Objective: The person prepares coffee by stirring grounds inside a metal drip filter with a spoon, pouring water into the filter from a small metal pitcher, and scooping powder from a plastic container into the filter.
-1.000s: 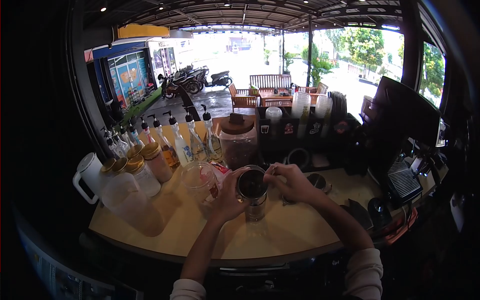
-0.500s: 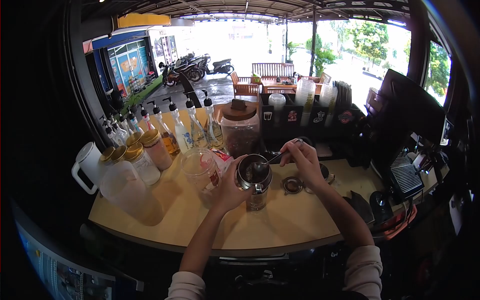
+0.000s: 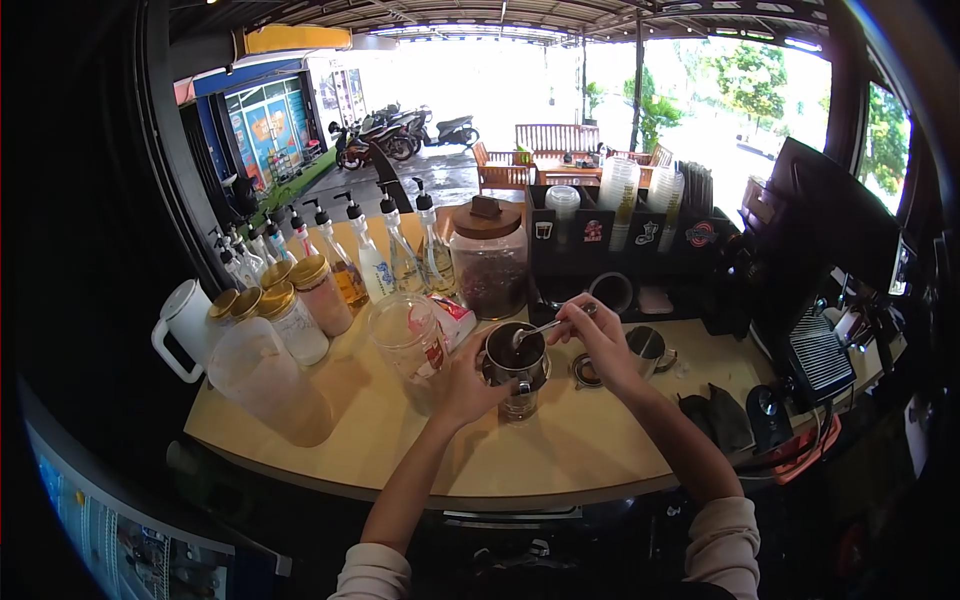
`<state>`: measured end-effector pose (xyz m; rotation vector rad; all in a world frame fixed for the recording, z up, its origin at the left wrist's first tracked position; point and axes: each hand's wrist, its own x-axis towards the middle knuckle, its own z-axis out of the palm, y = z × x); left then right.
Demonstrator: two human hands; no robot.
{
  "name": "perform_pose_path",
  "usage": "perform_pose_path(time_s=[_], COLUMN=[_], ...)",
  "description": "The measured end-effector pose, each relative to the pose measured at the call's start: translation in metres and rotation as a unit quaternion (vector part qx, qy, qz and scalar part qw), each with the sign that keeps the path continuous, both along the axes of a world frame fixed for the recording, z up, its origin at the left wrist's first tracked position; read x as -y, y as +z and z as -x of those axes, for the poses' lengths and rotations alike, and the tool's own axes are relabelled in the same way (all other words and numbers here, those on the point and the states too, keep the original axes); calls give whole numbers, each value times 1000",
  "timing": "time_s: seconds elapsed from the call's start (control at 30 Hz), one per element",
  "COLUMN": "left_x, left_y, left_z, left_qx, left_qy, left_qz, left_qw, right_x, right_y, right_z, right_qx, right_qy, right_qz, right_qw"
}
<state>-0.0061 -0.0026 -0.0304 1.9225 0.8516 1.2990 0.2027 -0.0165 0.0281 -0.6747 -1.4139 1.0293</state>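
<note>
A metal cup (image 3: 503,365), shaped like a drip filter and dark inside, sits over a clear glass (image 3: 519,406) on the counter. My left hand (image 3: 470,388) is wrapped around the cup's left side, its far fingers partly hidden. Above and to the right, my right hand (image 3: 598,345) pinches the handle of a metal spoon (image 3: 541,328), whose bowl dips inside the cup's rim. Just right of the cup lies a small round metal piece (image 3: 586,371). A large clear plastic jar (image 3: 400,345) stands left of my left hand, beside a red and white packet (image 3: 455,318).
Pump bottles (image 3: 405,262) and gold-lidded jars (image 3: 312,290) line the left back, near a white pitcher (image 3: 183,325). Behind the cup stands a wooden-lidded jar (image 3: 488,265). A black cup holder (image 3: 625,255) borders the back; a metal mug (image 3: 645,345) and a dark cloth (image 3: 718,418) are right.
The view has shifted slightly. The spoon's bowl has turned and come nearer the cup's far edge, and the cup looks less tilted. Both hands keep their holds.
</note>
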Motion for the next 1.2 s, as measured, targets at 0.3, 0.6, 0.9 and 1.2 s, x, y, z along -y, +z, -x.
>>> perform_pose_path(time_s=[0.3, 0.6, 0.9, 1.2], left_x=[7, 29, 32, 34], left_y=[19, 58, 48, 31], left_z=[24, -12, -14, -22], left_qx=[51, -174, -180, -99], left_qy=[48, 153, 230, 288], left_qz=[-149, -216, -281, -284], left_qw=[986, 949, 914, 909], right_x=[2, 13, 36, 37], right_y=[0, 12, -8, -100], right_z=[5, 25, -28, -163], right_qx=[74, 220, 237, 270], right_qy=[12, -47, -104, -415], right_qz=[-20, -165, -151, -112], right_qw=[997, 960, 954, 862])
